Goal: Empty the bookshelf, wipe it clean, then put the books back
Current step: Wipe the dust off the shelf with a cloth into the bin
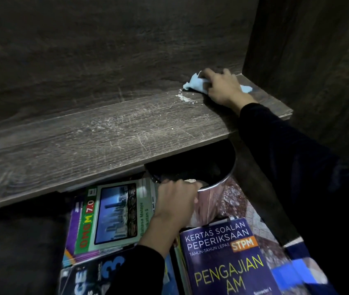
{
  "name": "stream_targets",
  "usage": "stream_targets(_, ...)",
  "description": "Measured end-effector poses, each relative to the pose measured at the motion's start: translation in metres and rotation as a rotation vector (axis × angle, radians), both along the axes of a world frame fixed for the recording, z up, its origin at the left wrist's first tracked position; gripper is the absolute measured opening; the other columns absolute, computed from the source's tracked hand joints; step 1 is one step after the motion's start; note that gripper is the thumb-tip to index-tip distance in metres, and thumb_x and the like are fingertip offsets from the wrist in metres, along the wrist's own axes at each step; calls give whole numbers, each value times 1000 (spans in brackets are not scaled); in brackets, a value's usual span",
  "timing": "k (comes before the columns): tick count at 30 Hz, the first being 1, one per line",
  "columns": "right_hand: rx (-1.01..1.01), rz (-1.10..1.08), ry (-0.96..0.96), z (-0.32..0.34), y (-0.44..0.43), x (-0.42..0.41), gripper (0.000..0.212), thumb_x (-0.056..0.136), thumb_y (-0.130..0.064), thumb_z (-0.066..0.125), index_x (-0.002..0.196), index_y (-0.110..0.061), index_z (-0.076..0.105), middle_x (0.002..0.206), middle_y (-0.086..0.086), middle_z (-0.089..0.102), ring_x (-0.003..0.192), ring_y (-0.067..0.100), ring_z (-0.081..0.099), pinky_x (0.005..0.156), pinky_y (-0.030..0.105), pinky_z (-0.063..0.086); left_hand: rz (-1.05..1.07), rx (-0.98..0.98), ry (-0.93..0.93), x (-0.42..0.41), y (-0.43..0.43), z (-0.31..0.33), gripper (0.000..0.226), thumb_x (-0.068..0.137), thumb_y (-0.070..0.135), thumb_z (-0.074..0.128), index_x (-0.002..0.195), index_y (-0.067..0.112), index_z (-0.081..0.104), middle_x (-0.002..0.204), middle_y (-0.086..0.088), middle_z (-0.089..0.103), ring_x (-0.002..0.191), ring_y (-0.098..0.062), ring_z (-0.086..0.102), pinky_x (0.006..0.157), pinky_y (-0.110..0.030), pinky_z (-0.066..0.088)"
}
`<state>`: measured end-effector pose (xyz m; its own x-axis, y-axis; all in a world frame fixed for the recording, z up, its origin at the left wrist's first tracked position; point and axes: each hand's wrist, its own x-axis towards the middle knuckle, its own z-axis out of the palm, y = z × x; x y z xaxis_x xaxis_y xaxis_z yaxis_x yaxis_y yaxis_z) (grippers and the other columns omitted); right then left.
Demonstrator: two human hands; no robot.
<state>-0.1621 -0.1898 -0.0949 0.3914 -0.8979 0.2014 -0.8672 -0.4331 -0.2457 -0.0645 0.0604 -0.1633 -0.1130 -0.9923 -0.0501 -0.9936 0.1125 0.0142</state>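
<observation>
The dark wooden shelf board [105, 137] holds no books and shows dust streaks and a small pile of white crumbs [185, 98]. My right hand [222, 87] presses a light blue cloth [194, 83] onto the shelf near its back right corner, fingers curled over it. Below the shelf's front edge, my left hand [176, 201] grips the rim of a shiny metal bin [211, 188]. Books lie below: a green one [114, 216], a dark blue one reading "PENGAJIAN AM" [226, 260] and another at the bottom left [97, 275].
The shelf's back panel [105, 50] and right side wall [309, 60] close in the compartment. A patterned floor surface [239, 201] shows beside the bin. A blue and dark garment [301, 267] is at the lower right.
</observation>
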Motion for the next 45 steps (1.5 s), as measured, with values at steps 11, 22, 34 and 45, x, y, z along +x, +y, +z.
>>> stream_targets(11, 299, 150, -312, 15, 11, 30, 25, 82, -38, 43, 103, -49, 49, 121, 8, 55, 117, 30, 47, 105, 46, 34, -17, 5, -37, 7, 2, -2, 19, 96, 25, 48, 112, 24, 58, 104, -3, 69, 101, -24, 64, 74, -26, 36)
stream_targets(22, 361, 184, -410, 15, -11, 37, 32, 94, -22, 52, 124, -10, 51, 109, 0, 54, 99, 10, 49, 79, 20, 36, 24, 18, -111, 11, 0, -2, 25, 94, 26, 48, 118, 25, 55, 104, -6, 68, 101, -27, 63, 71, -27, 28)
stream_targets(34, 538, 465, -438, 29, 7, 59, 15, 95, -9, 54, 107, -17, 52, 88, -11, 54, 82, 1, 50, 74, 14, 41, 31, 6, -108, 12, 3, 3, 28, 94, 28, 47, 121, 27, 54, 107, -5, 67, 103, -27, 62, 70, -27, 28)
stream_targets(45, -44, 223, -323, 2, 9, 64, 29, 90, -21, 53, 117, -21, 63, 117, 9, 66, 110, 27, 58, 92, 35, 45, 26, 1, -70, 15, 4, 3, 19, 95, 25, 49, 112, 26, 58, 102, -5, 69, 99, -25, 64, 70, -27, 30)
